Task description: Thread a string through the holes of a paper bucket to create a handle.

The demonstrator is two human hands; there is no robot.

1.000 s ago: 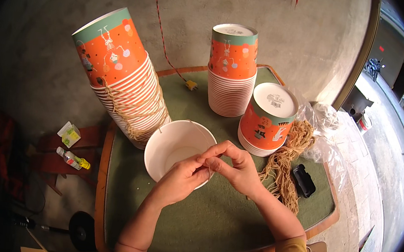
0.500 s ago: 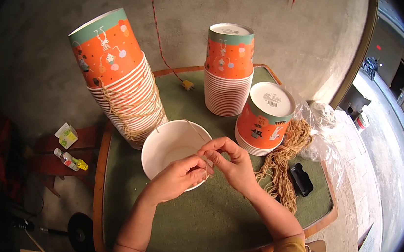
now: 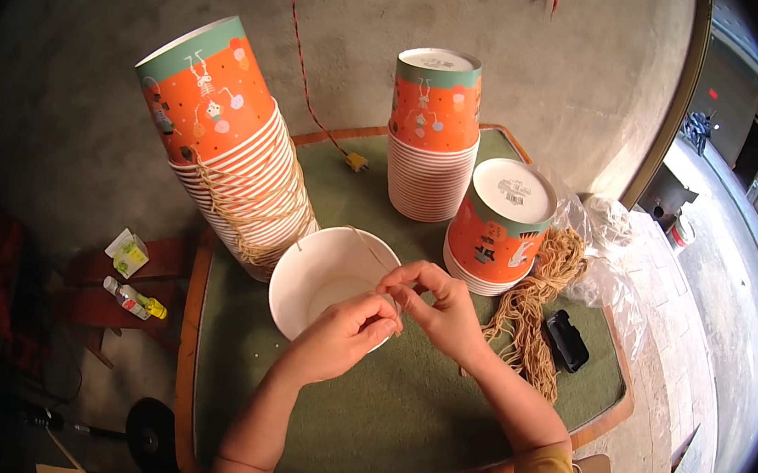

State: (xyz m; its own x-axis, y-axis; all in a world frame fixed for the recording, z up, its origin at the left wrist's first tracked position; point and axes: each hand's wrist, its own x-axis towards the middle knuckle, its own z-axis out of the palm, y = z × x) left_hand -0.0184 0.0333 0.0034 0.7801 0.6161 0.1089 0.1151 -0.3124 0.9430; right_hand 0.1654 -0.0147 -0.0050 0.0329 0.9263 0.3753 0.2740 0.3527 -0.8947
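Observation:
A white paper bucket [image 3: 298,288] stands mouth up on the green table, its inside showing. A thin tan cord [image 3: 376,248] runs from its far rim along the right side to my fingers. My left hand [image 3: 343,332] is closed in a pinch over the near right rim. Beside it, my right hand [image 3: 437,315] pinches the cord between thumb and forefinger, the fingertips of both hands nearly touching. The rim and cord end under my fingers are mostly hidden. To the right lies a loose bundle of tan cords [image 3: 532,322].
A tall leaning stack of buckets [image 3: 243,167], with cords draped over it, stands at the left. Two upside-down orange bucket stacks [image 3: 436,113] [image 3: 494,239] stand behind. A black case [image 3: 565,339], clear plastic bag [image 3: 614,284] and yellow plug [image 3: 356,162] lie on the table [image 3: 358,437].
My left fingers have curled in more and moved slightly closer to my right fingertips. The whole view has shifted a little; the bucket stays in place on the table.

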